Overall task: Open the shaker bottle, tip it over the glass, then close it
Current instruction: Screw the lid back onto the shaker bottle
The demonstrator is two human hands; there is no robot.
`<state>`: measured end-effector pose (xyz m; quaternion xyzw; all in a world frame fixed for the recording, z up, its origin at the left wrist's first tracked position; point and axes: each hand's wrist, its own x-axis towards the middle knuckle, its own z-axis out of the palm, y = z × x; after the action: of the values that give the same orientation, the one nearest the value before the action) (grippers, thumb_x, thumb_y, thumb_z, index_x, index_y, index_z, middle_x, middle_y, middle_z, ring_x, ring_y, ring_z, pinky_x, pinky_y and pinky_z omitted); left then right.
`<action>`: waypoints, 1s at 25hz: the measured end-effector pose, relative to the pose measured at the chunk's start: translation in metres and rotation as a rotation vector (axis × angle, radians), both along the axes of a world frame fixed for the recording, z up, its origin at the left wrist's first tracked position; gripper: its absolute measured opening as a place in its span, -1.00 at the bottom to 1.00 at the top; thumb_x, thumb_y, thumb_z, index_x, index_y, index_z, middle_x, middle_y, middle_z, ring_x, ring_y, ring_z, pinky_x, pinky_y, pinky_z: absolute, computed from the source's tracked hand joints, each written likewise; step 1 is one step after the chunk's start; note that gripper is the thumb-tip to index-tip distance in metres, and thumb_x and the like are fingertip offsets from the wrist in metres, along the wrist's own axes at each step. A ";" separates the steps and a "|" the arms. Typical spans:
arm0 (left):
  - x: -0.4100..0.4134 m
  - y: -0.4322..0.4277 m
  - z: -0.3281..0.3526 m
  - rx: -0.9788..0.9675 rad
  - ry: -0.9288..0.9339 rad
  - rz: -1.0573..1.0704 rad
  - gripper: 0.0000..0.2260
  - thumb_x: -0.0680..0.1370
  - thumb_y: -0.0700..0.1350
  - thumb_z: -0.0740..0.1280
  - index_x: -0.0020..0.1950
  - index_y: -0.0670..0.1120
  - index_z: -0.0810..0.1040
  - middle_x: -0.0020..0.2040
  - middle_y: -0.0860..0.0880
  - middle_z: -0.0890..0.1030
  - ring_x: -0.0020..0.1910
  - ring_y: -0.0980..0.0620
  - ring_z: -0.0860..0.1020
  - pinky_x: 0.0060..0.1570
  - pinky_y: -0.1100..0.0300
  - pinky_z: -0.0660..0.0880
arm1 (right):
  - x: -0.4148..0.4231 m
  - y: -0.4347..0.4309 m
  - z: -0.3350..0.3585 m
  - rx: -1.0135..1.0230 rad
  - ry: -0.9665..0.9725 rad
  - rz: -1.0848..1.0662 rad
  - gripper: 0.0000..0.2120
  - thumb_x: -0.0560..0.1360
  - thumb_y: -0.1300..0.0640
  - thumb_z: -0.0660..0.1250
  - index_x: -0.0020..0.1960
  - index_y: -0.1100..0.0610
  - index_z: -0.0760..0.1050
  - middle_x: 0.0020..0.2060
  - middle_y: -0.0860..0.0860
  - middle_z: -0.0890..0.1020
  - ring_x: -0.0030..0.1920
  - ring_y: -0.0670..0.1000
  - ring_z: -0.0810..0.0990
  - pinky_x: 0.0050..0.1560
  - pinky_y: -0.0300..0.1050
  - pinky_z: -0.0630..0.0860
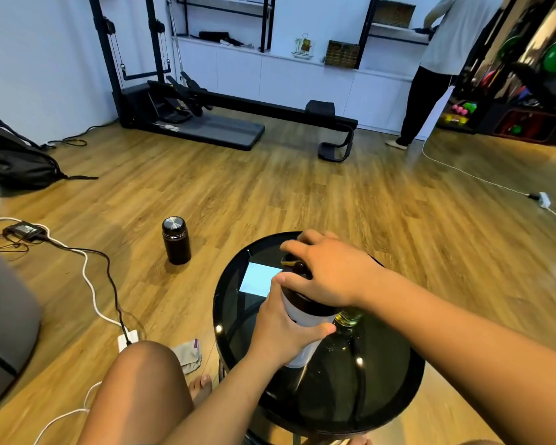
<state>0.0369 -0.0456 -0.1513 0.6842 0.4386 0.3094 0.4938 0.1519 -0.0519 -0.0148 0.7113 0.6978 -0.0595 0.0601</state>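
1. Shaker bottle [302, 319], white plastic body w/ dark brown screw lid [305, 300], stands upright on the round black glass-topped side table [382, 412], near the table's middle.
2. Left hand [281, 332] is wrapped round the white body just below the lid, thumb across the front; it grips firmly, bracing the bottle.
3. Right hand [328, 274] lies over the top of the lid, fingers spread down around its rim and flip cap; it grasps the lid from above.
4. Clear drinking glass [349, 317] w/ yellowish tint sits just beside the bottle on its right, mostly hidden under the right wrist; can't tell if it touches the bottle.
5. Step in hand, as a judgement: either the opening or the closing; the lid looks seated on the body, but whether it's tight or loose isn't visible. No liquid level can be read in bottle or glass.
6. If opening: next move calls for a twist w/ the right hand while the left holds the body still, then lifting the lid clear before tilting toward the glass on the right.
7. Care needed: glass is very close to the right forearm, so a wide elbow swing could knock it.
8. Black cylindrical flask w/ steel cap [176, 240] stands on the wood floor, well apart; not part of the job.
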 end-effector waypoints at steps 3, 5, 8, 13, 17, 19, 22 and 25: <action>-0.001 0.002 -0.002 -0.001 -0.002 -0.007 -0.21 0.19 0.13 0.66 0.28 0.26 0.29 0.17 0.22 0.55 0.21 0.16 0.56 0.11 0.25 0.55 | 0.002 0.008 0.000 -0.004 0.059 -0.111 -0.38 0.60 -0.36 0.03 0.53 -0.05 0.29 0.33 0.16 0.49 0.25 0.25 0.53 0.14 0.09 0.51; -0.001 0.002 -0.001 0.000 -0.006 -0.021 -0.17 0.23 0.10 0.66 0.37 0.21 0.28 0.22 0.24 0.52 0.28 0.15 0.53 0.16 0.24 0.52 | 0.000 0.010 0.003 -0.030 0.062 -0.111 -0.33 0.55 -0.40 0.10 0.55 -0.08 0.24 0.40 0.16 0.42 0.35 0.26 0.45 0.24 0.15 0.47; -0.001 0.001 0.004 -0.007 -0.001 -0.037 -0.13 0.30 0.06 0.66 0.46 0.11 0.22 0.14 0.35 0.39 0.29 0.23 0.41 0.05 0.48 0.37 | -0.004 0.003 0.004 -0.055 0.028 0.048 -0.34 0.51 -0.40 0.18 0.54 -0.16 0.26 0.49 0.05 0.35 0.40 0.21 0.42 0.34 0.17 0.43; 0.000 0.004 -0.004 -0.008 -0.028 -0.021 -0.17 0.17 0.15 0.64 0.33 0.30 0.28 0.21 0.23 0.55 0.24 0.19 0.54 0.19 0.20 0.53 | -0.002 0.013 0.010 -0.069 0.071 -0.060 -0.28 0.51 -0.46 0.10 0.50 -0.06 0.34 0.41 0.12 0.43 0.35 0.22 0.47 0.26 0.13 0.49; 0.000 0.004 -0.003 0.001 -0.055 -0.033 -0.11 0.19 0.10 0.68 0.40 0.18 0.29 0.20 0.23 0.56 0.21 0.24 0.54 0.17 0.26 0.52 | 0.003 0.011 0.011 -0.098 0.027 -0.088 -0.28 0.53 -0.48 -0.06 0.40 -0.04 0.46 0.34 0.14 0.54 0.28 0.21 0.52 0.19 0.08 0.48; 0.001 0.006 -0.006 -0.009 -0.070 -0.025 -0.13 0.17 0.09 0.70 0.36 0.20 0.31 0.18 0.23 0.58 0.18 0.26 0.56 0.15 0.23 0.54 | 0.006 0.013 0.016 -0.083 -0.044 -0.182 -0.16 0.50 -0.51 -0.19 0.32 0.04 0.52 0.23 0.18 0.61 0.22 0.25 0.56 0.10 0.08 0.47; 0.001 0.006 -0.007 -0.006 -0.063 -0.017 -0.09 0.14 0.18 0.66 0.39 0.20 0.29 0.22 0.21 0.57 0.23 0.19 0.56 0.21 0.14 0.56 | 0.006 0.007 0.022 -0.075 0.016 0.028 -0.24 0.50 -0.50 -0.09 0.45 -0.07 0.41 0.37 0.09 0.53 0.36 0.16 0.48 0.27 0.12 0.46; 0.001 0.007 -0.006 -0.003 -0.049 -0.041 -0.09 0.16 0.18 0.66 0.41 0.20 0.28 0.24 0.21 0.55 0.26 0.17 0.54 0.25 0.12 0.55 | 0.003 0.005 0.017 -0.096 0.008 -0.029 -0.21 0.49 -0.52 -0.11 0.38 -0.01 0.45 0.18 0.13 0.59 0.23 0.19 0.54 0.14 0.08 0.46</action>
<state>0.0382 -0.0387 -0.1574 0.6845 0.4128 0.3152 0.5115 0.1549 -0.0465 0.0026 0.7175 0.6838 -0.0966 0.0906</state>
